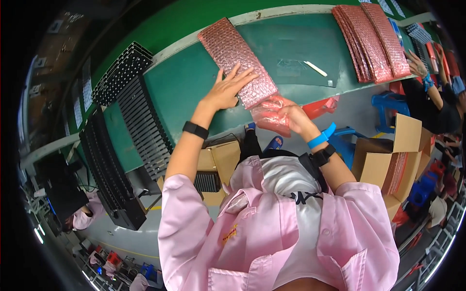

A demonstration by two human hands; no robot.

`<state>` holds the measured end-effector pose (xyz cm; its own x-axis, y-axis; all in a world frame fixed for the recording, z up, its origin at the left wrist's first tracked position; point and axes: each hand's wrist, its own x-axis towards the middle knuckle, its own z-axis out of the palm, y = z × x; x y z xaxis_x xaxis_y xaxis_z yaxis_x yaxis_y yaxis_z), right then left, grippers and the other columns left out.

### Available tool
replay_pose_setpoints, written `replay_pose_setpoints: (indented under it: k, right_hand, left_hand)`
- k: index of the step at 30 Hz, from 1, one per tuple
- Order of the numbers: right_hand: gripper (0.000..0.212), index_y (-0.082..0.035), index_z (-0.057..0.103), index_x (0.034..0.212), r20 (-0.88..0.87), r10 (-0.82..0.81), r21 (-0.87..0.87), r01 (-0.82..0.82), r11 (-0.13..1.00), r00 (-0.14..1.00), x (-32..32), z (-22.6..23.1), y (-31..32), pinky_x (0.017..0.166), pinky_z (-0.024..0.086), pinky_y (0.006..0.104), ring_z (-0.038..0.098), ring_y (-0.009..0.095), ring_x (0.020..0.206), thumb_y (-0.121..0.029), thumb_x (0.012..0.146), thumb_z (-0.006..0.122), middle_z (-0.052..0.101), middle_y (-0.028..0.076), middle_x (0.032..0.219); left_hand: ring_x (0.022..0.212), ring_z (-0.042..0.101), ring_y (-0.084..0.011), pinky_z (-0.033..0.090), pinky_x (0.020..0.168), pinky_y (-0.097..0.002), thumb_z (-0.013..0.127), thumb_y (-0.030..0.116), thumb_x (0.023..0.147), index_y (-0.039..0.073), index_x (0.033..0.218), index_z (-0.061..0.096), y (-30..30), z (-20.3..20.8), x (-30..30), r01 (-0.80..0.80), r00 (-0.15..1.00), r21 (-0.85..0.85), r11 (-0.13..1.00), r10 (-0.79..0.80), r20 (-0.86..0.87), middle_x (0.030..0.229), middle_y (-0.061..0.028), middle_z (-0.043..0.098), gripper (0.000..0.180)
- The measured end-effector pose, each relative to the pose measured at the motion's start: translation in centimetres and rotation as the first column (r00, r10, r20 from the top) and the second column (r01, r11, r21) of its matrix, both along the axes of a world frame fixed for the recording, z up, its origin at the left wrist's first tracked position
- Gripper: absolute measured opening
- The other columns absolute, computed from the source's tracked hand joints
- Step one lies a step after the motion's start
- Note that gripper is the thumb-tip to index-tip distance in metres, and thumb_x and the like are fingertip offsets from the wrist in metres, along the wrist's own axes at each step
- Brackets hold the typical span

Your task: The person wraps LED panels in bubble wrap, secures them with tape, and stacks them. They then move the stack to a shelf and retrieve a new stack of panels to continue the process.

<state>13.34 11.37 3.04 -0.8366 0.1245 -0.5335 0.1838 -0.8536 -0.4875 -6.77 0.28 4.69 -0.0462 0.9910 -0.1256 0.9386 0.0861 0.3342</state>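
A pink bubble-wrap bag (238,51) lies slantwise on the green bench, its near end reaching the front edge. My left hand (228,90) rests flat on the bag's left side, fingers spread. At the near end, my right hand (295,118) has its fingers closed on the loose clear-pink flap (272,114), which hangs past the bench edge. The bag looks flat and long; what is inside it cannot be made out. Right of it, a white-handled cutter or pen-like tool (316,69) lies on a dark mat (291,43).
Pink bubble-wrap bags (371,43) are stacked at the right, beside a co-worker's hand (416,64). Black slotted metal parts (143,121) and a perforated black stack (124,72) stand at the left. An open cardboard box (378,165) and blue stools (386,109) are below the right side.
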Motion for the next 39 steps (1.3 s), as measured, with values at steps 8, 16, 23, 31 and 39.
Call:
replay_pose_setpoints:
  k: [8, 16, 23, 31, 39]
  right_hand:
    - [0.031, 0.000, 0.043, 0.106, -0.090, -0.367, -0.079, 0.360, 0.930, 0.926, -3.8, 0.5, -0.2, 0.082, 0.043, 0.0340, 0.052, 0.023, 0.091, -0.002, 0.076, 0.047, 0.051, 0.013, 0.100]
    - [0.030, 0.001, 0.046, 0.104, 0.127, -0.312, 0.158, 0.292, 0.943, 0.941, -0.6, -1.2, 0.4, 0.071, 0.048, 0.0313, 0.056, 0.020, 0.082, 0.000, 0.074, 0.051, 0.054, 0.010, 0.095]
    - [0.031, 0.002, 0.047, 0.102, 0.051, -0.161, 0.345, 0.134, 0.929, 0.986, 5.3, 1.1, 6.5, 0.071, 0.047, 0.0287, 0.056, 0.017, 0.080, 0.002, 0.072, 0.053, 0.056, 0.009, 0.093]
    - [0.024, 0.001, 0.051, 0.093, 0.114, 0.252, 0.821, -0.233, 0.521, 0.961, 3.1, 8.2, 12.1, 0.067, 0.043, 0.0203, 0.052, 0.009, 0.074, 0.001, 0.070, 0.057, 0.055, 0.004, 0.087]
    - [0.024, 0.001, 0.050, 0.092, 0.070, 0.241, 0.926, -0.153, 0.344, 0.968, 2.8, 4.3, 10.2, 0.069, 0.041, 0.0211, 0.050, 0.009, 0.079, 0.002, 0.069, 0.057, 0.053, 0.007, 0.094]
  left_hand:
    - [0.125, 0.001, -0.0274, 0.002, 0.095, -0.0554, 0.069, 0.036, 0.058, 0.024, 0.128, 0.021, 2.4, 0.6, -0.6, -0.098, 0.963, -0.120, 0.988, 0.125, 0.241, 0.135, -0.0020, 0.013, 0.086]
    - [0.108, 0.041, -0.0280, 0.033, 0.087, -0.0407, 0.063, 0.039, 0.066, 0.010, 0.119, 0.038, 1.4, -0.3, -3.4, -0.444, 0.656, -0.060, 0.894, 0.369, 0.659, 0.116, -0.0099, 0.045, 0.066]
    - [0.094, 0.050, -0.0216, 0.039, 0.079, -0.0294, 0.060, 0.023, 0.072, 0.000, 0.110, 0.043, -1.8, -2.1, -6.1, -0.730, 0.164, -0.420, 0.539, 0.735, 0.658, 0.101, -0.0126, 0.053, 0.048]
    - [0.089, 0.051, -0.0175, 0.041, 0.079, -0.0305, 0.061, 0.003, 0.068, -0.004, 0.101, 0.046, -5.2, 0.6, -1.8, -0.627, 0.119, -0.132, 0.768, 0.262, 0.958, 0.092, -0.0090, 0.055, 0.037]
    - [0.094, 0.049, -0.0171, 0.034, 0.087, -0.0304, 0.063, 0.003, 0.066, 0.000, 0.104, 0.046, -7.2, -1.8, 3.3, -0.779, 0.104, -0.131, 0.614, 0.332, 0.937, 0.098, -0.0086, 0.054, 0.041]
